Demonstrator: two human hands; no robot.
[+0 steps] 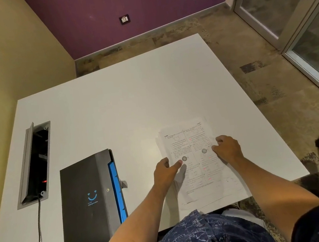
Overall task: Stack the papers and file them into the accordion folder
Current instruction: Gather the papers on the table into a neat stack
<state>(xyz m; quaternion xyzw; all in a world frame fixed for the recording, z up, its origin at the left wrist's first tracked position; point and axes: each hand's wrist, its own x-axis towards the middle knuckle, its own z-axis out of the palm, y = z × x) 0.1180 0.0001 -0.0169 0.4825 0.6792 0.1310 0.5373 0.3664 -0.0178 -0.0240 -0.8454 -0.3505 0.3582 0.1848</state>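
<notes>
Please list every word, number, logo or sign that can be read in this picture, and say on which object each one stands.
Accordion folder: a blue smiling-face logo on the black cover; the small blue words under it are too blurred to read.
Papers: printed text in two columns with small diagrams and red marks, under both hands; all too small and blurred to read.
Wall socket: no readable marking.
No text in this view can be quoted with confidence.

One accordion folder (90, 204), one stack of papers (199, 162), two hands, one table (120, 97), one cable (36, 230).
</notes>
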